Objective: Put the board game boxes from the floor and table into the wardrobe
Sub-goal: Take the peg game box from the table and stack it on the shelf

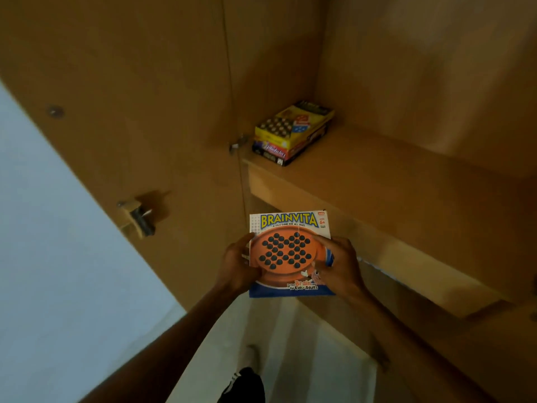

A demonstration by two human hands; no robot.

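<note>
Below the wardrobe shelf [392, 181], you hold the Brainvita box [289, 254] out in front of you, face up, with both arms reaching forward. Your left hand [239, 264] clasps its left edge, thumb on the cover; your right hand [338, 264] has its grip closed on the right edge, fingers spread over the printed orange peg board. The box is square, with a yellow title on top and a blue band at the bottom. On the shelf's back left corner, a stack of game boxes [293, 133] lies with a yellow one on top. The wardrobe door [130, 112] stands open at left.
</note>
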